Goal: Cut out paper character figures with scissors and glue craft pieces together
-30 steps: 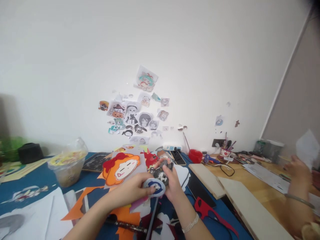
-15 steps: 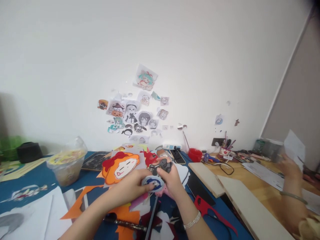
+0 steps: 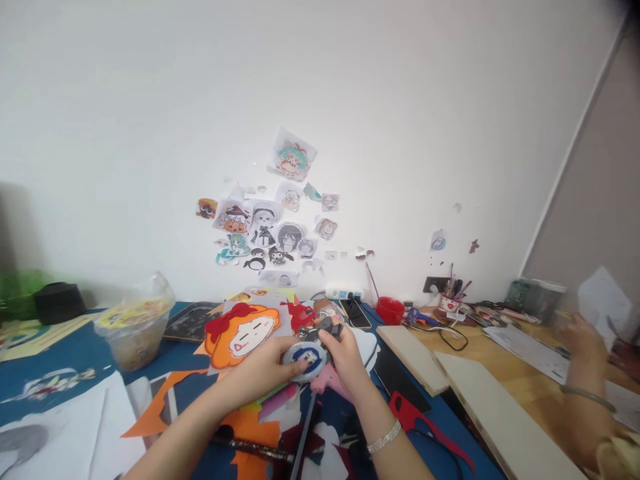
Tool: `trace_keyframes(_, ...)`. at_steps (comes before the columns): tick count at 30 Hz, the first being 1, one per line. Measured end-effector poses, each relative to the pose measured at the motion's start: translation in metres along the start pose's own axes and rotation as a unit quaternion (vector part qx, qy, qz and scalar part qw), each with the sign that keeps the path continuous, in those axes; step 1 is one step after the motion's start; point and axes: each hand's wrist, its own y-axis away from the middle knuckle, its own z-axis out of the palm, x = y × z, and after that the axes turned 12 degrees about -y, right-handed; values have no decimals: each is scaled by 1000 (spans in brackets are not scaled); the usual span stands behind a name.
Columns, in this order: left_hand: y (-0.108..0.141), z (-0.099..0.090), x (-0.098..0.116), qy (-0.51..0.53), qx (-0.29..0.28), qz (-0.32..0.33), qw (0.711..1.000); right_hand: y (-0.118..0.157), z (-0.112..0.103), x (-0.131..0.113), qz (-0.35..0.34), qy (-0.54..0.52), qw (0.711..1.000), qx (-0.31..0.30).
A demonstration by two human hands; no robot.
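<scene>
My left hand (image 3: 277, 360) is closed on a round cutout (image 3: 311, 355) with a pale rim and a dark blue and white picture, its thumb pressed on the front. Just above and behind it, my right hand (image 3: 346, 352) pinches a black-and-grey character cutout (image 3: 313, 333). The two pieces overlap in view; whether they touch I cannot tell. Under my hands is a pink tool (image 3: 327, 380), with a long grey rod (image 3: 303, 437) near it. An orange-haired character cutout with a red bow (image 3: 245, 333) lies beyond my left wrist.
Orange paper scraps (image 3: 255, 433) and a dark patterned stick (image 3: 255, 450) lie below my forearms. Red-handled scissors (image 3: 407, 413) are at right, beside pale boards (image 3: 500, 407). A lidded tub (image 3: 133, 333) stands left. At far right, another person's hand (image 3: 580, 340) holds paper.
My right fingers have shifted over the black-and-grey cutout, covering more of it. The round cutout has turned slightly toward me. The other person's paper has moved right and down.
</scene>
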Motion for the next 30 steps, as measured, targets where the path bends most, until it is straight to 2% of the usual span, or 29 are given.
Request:
trace_keyframes(4, -6, 3, -10, 33, 52, -42, 997, -6, -4, 7, -42, 59, 997, 29)
trace_keyframes(9, -9, 5, -15, -27, 90, -53, 994, -5, -5, 10, -47, 163, 985, -30)
trace_keyframes(13, -10, 7, -19, -52, 99, -50, 992, -2, -4, 4, -30, 137, 990, -23)
trace_keyframes(16, -8, 2, -24, -22, 103, -82, 991, -5, -9, 3, 3, 62, 998, 33)
trace_keyframes(19, -5, -4, -30, -28, 127, -116, 985, -12, -20, 8, 52, 9, 993, 103)
trace_keyframes(21, -5, -8, -35, -36, 144, -129, 980, -16, -28, 13, 69, 8, 989, 130)
trace_keyframes(24, -5, -12, -40, -21, 160, -111, 981, -21, -39, 21, 81, 9, 982, 171)
trace_keyframes(27, -3, -17, -39, -8, 149, -96, 984, -23, -45, 26, 82, 13, 976, 204)
trace_keyframes(30, 0, -23, -38, -11, 134, -113, 984, -26, -51, 29, 89, 30, 973, 212)
